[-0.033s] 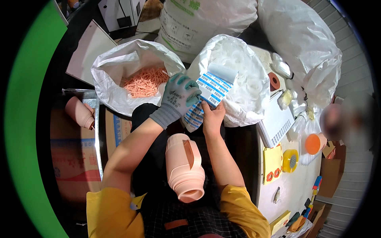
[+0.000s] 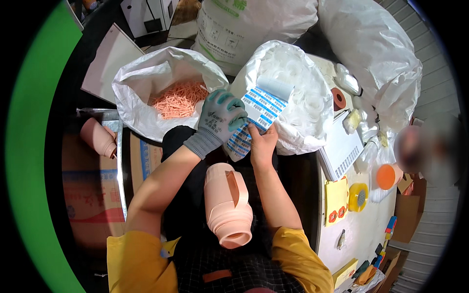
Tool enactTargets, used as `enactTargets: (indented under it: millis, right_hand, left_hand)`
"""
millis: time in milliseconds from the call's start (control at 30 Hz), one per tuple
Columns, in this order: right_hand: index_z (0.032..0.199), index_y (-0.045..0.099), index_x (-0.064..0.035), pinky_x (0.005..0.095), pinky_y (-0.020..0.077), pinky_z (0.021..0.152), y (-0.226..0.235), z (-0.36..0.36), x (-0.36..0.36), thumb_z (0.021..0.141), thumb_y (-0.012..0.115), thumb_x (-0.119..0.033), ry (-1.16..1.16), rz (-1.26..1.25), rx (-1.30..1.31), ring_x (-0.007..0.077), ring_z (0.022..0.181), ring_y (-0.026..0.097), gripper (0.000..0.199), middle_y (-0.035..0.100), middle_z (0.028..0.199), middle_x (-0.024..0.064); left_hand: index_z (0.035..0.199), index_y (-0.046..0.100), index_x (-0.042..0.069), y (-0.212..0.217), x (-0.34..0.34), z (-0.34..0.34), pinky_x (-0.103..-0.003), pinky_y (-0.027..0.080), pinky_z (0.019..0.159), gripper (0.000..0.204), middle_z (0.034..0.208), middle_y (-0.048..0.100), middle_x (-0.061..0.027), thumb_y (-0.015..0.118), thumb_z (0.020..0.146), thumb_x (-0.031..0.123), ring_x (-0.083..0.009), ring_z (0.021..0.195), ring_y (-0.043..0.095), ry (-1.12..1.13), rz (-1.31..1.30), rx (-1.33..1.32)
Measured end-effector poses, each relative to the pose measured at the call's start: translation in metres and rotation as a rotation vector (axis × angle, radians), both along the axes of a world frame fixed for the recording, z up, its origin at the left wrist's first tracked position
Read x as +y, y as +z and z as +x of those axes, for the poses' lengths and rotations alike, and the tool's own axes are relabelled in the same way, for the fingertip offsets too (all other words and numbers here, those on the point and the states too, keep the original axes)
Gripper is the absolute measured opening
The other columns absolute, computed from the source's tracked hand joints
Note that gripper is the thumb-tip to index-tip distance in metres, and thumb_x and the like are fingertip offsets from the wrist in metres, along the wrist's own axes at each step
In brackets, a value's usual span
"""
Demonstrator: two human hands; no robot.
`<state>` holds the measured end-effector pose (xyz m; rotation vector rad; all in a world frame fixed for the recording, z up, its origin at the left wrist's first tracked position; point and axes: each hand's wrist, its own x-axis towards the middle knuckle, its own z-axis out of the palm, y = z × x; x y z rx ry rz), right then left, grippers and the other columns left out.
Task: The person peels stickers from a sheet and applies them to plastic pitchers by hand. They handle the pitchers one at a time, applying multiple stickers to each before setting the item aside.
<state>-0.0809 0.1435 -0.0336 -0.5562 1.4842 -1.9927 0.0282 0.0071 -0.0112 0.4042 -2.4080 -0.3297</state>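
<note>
My left hand (image 2: 219,119) wears a grey-green glove and grips a sheet of small blue and white stickers (image 2: 258,111) from its left side. My bare right hand (image 2: 263,140) pinches the same sheet at its lower edge, thumb on top. The sheet's upper end curls back over an open white bag of clear plastic rings (image 2: 299,93). A peach plastic jug (image 2: 225,205) lies on my lap below the hands, its open mouth toward me.
A white bag of orange plastic sticks (image 2: 177,98) stands open at the left. Another peach jug (image 2: 97,137) rests on a cardboard box at far left. The white table (image 2: 364,229) at right holds a notepad, tape rolls, an orange lid and yellow sheets. Another person sits at the far right.
</note>
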Motion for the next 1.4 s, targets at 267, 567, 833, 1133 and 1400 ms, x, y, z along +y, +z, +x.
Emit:
enactTargets:
  millis: [267, 567, 833, 1133, 1400]
  right_hand:
    - [0.13, 0.054, -0.0018, 0.0295, 0.0572, 0.085, -0.01, 0.004, 0.168, 0.101, 0.07, -0.005, 0.196, 0.216, -0.005, 0.0172, 0.094, 0.07, 0.034, 0.067, 0.122, 0.01]
    - [0.169, 0.017, -0.0056, 0.0447, 0.0331, 0.125, 0.048, 0.087, 0.253, 0.082, 0.09, -0.02, 0.484, 0.365, -0.305, 0.0259, 0.15, 0.04, 0.115, 0.04, 0.161, 0.0143]
    - [0.165, 0.026, -0.0128, 0.0574, 0.0416, 0.116, 0.034, 0.101, 0.216, 0.066, 0.097, -0.015, 0.463, 0.374, 0.863, 0.0506, 0.147, 0.037, 0.121, 0.024, 0.165, 0.0319]
    - [0.166, 0.027, -0.0203, 0.059, 0.0438, 0.11, 0.035, 0.111, 0.215, 0.065, 0.099, -0.016, 0.435, 0.339, 1.027, 0.0518, 0.142, 0.041, 0.124, 0.027, 0.162, 0.0362]
    - [0.167, 0.027, -0.0215, 0.0586, 0.0446, 0.108, 0.037, 0.112, 0.214, 0.065, 0.102, -0.022, 0.416, 0.316, 1.089, 0.0513, 0.141, 0.041, 0.126, 0.029, 0.162, 0.0364]
  left_hand:
    - [0.104, 0.072, 0.0, -0.021, 0.12, 0.126, -0.034, 0.058, 0.082, 0.021, 0.105, 0.074, -0.0134, 0.077, 0.087, -0.01, -0.0208, 0.089, 0.071, 0.114, 1.021, 0.32]
    - [0.098, 0.078, 0.007, 0.053, 0.201, 0.117, -0.034, 0.062, 0.086, 0.012, 0.102, 0.076, -0.0133, 0.083, 0.088, 0.002, -0.023, 0.093, 0.076, -0.232, 0.74, 0.138]
    - [0.115, 0.071, -0.003, 0.056, 0.127, 0.195, -0.028, 0.058, 0.077, 0.023, 0.095, 0.074, -0.0082, 0.077, 0.094, 0.004, -0.0152, 0.086, 0.071, 0.299, 1.493, 0.417]
    - [0.111, 0.073, -0.002, 0.074, 0.138, 0.195, -0.027, 0.056, 0.076, 0.021, 0.092, 0.073, -0.0054, 0.079, 0.094, 0.009, -0.0113, 0.083, 0.068, 0.363, 1.533, 0.374]
    - [0.108, 0.074, -0.001, 0.073, 0.134, 0.2, -0.026, 0.054, 0.076, 0.022, 0.09, 0.072, -0.0036, 0.08, 0.094, 0.014, -0.0097, 0.081, 0.066, 0.324, 1.519, 0.315]
